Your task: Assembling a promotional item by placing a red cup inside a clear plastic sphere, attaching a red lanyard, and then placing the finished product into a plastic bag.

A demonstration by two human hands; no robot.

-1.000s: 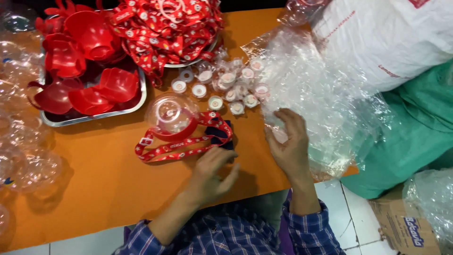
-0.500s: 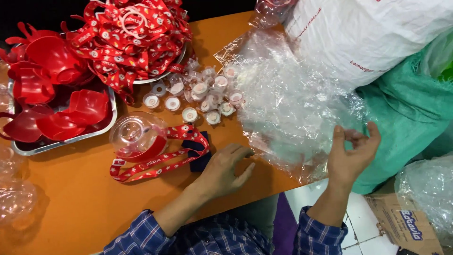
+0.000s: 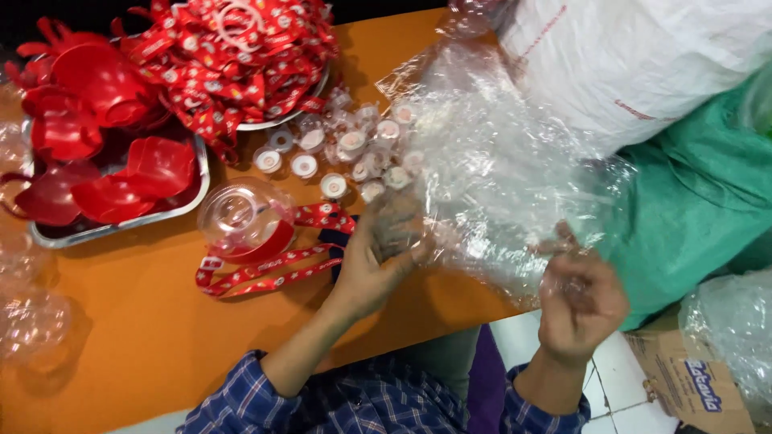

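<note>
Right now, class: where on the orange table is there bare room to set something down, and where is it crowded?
Bare: the orange table near its front edge, between the strap and the clear shells. Crowded: the back, with the metal tray, strap pile, small caps, and plastic bags at the left hand.

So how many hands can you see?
2. The left hand presses the near edge of the clear plastic bag on the orange table. The right hand pinches the bag's other edge, out past the table.

Bright, even overhead light; glare on clear plastic bag (image 3: 498,169); hands motion-blurred.
</note>
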